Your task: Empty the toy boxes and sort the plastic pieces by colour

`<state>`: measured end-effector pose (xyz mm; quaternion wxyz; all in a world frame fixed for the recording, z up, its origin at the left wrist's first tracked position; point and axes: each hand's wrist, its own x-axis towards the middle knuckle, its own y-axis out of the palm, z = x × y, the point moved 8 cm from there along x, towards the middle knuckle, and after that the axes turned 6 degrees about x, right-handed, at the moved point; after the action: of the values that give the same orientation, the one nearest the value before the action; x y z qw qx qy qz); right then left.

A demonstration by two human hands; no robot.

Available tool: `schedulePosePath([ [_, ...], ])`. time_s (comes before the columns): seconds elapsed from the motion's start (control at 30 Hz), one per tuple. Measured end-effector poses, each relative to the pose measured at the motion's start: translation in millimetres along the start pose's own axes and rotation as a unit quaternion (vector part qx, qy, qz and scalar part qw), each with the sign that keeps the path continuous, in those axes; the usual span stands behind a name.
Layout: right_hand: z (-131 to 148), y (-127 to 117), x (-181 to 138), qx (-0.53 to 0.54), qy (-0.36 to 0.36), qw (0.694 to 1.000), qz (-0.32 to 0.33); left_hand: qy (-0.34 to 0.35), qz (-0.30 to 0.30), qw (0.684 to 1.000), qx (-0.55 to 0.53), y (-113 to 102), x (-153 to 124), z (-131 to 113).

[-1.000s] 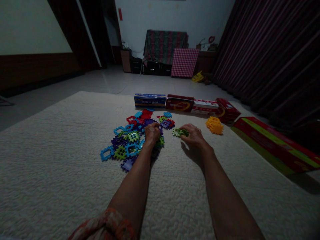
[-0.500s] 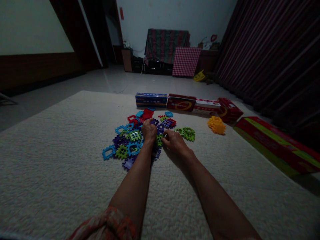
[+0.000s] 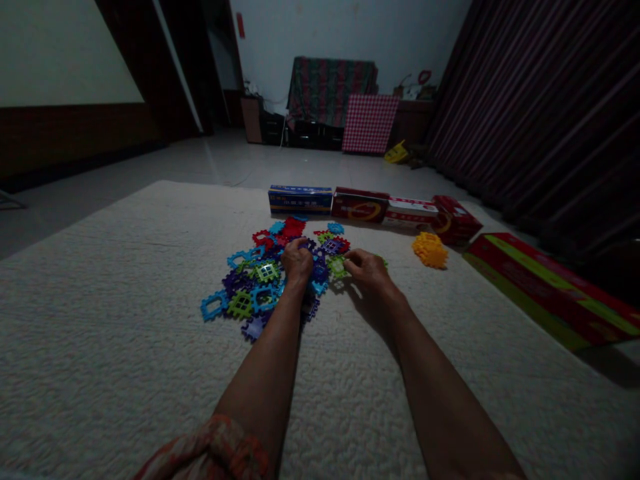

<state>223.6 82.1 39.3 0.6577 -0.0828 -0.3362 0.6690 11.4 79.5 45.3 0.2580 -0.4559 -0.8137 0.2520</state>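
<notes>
A heap of flat plastic interlocking tiles (image 3: 250,280) in blue, green, purple and red lies on a cream rug (image 3: 125,320). My left hand (image 3: 297,261) rests on the heap's right side, fingers curled down into the tiles; what they grip is hidden. My right hand (image 3: 367,269) sits just to the right, fingers pinched on a light green tile (image 3: 337,267) at the heap's edge. A yellow tile stack (image 3: 429,250) lies apart, farther right.
A row of boxes, one blue (image 3: 300,199) and several red (image 3: 400,212), lines the rug's far edge. A long red and green box (image 3: 550,287) lies at the right by dark curtains. Tiled floor and covered furniture (image 3: 333,93) lie beyond.
My right hand set green tiles down to the right of the heap, reached back to the heap, and now pinches a green tile slightly farther right. My left hand stayed on the heap.
</notes>
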Motion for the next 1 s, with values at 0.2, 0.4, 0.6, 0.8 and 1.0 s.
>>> schedulePosePath([
  [0.2,-20.4,-55.1,4.3,-0.112,0.009,0.990,-0.080,0.006,-0.009,1.000,-0.012,-0.1,0.0,-1.0],
  [0.4,-28.7,-60.8,2.1,-0.202,0.012,0.974,-0.106,0.006,-0.028,0.999,-0.030,-0.6,0.4,0.0],
  [0.6,-2.2,-27.8,0.3,-0.202,-0.088,0.971,-0.094,0.018,-0.029,0.998,-0.059,0.1,3.4,-0.3],
  [0.8,33.7,18.6,-13.8,-0.147,-0.186,0.970,-0.046,0.070,0.007,0.992,-0.109,1.6,2.8,-19.3],
  [1.0,41.8,34.7,-35.5,-0.087,-0.174,0.980,-0.033,0.105,0.042,0.991,-0.070,-16.4,3.6,-29.6],
])
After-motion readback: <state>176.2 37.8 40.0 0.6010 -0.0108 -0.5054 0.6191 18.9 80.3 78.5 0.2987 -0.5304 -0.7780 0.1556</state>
